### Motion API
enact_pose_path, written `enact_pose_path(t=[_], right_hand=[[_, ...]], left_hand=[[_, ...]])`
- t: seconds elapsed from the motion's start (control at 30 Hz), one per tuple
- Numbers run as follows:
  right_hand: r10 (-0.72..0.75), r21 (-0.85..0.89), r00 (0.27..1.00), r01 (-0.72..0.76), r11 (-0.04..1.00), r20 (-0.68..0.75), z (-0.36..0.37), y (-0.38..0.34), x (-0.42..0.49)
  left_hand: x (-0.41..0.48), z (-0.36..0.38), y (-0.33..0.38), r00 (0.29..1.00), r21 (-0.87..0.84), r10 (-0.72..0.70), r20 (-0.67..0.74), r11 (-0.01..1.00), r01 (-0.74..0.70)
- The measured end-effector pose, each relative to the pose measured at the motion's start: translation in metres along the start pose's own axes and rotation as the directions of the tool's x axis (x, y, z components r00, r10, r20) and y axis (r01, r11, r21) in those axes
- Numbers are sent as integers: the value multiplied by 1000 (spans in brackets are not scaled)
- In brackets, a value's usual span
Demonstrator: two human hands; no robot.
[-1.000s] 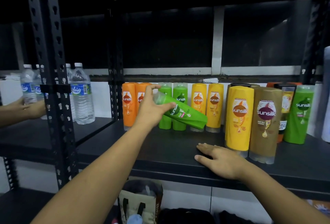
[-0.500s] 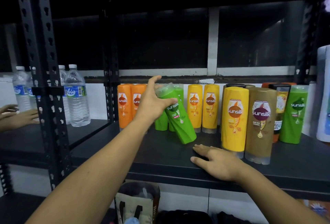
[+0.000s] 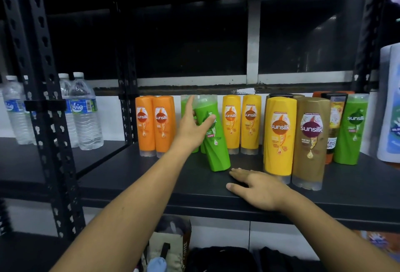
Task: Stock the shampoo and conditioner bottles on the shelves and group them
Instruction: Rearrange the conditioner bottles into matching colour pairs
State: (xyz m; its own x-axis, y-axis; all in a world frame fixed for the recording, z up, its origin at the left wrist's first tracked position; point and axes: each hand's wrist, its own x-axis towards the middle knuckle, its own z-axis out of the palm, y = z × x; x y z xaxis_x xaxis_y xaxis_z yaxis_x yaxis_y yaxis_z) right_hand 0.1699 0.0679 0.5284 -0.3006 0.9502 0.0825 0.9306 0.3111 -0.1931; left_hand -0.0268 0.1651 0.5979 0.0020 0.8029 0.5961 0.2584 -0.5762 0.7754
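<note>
My left hand (image 3: pixel 193 127) grips a green Sunsilk bottle (image 3: pixel 216 146) near its upper end; the bottle leans slightly left, its base on the dark shelf (image 3: pixel 134 176). Behind it stand other green bottles, partly hidden. Two orange bottles (image 3: pixel 154 124) stand to the left and two yellow bottles (image 3: pixel 241 123) to the right. My right hand (image 3: pixel 258 187) rests flat on the shelf front, fingers spread, beside a large yellow bottle (image 3: pixel 279 135) and a brown bottle (image 3: pixel 310 141).
Another green bottle (image 3: pixel 351 128) and a dark-capped bottle (image 3: pixel 334 124) stand at the back right. Water bottles (image 3: pixel 85 111) fill the neighbouring left shelf behind a black upright post (image 3: pixel 43 102). A white pack (image 3: pixel 390 102) sits far right. A bag (image 3: pixel 168 248) lies below.
My left hand has swung the green bottle from lying nearly sideways to almost upright with its base on the shelf. A person's hand at the far left is gone from view. My right hand stayed put.
</note>
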Motion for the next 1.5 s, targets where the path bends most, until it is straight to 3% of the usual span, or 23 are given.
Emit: enact_pose_path(t=[0.17, 0.27, 0.57, 0.7, 1.17, 1.5], right_hand=[[24, 12, 999, -24, 1000, -24, 5, 4, 4], [32, 1, 999, -32, 999, -39, 5, 5, 4], [38, -34, 999, -39, 999, -32, 5, 4, 3], [73, -39, 997, -72, 997, 14, 3, 1, 5], [65, -71, 996, -60, 996, 61, -3, -7, -1], [52, -54, 998, -50, 997, 35, 0, -3, 4]], left_hand=[[-3, 7, -3, 990, 27, -78, 114, 997, 75], [-9, 14, 2, 986, 70, -42, 164, 997, 31], [-41, 34, -31, 977, 276, -97, 191, 960, 41], [-38, 21, -46, 971, 231, -131, 198, 969, 84], [11, -22, -70, 994, 516, -108, 21, 853, 82], [23, -12, -80, 989, 521, -118, -85, 841, 145]])
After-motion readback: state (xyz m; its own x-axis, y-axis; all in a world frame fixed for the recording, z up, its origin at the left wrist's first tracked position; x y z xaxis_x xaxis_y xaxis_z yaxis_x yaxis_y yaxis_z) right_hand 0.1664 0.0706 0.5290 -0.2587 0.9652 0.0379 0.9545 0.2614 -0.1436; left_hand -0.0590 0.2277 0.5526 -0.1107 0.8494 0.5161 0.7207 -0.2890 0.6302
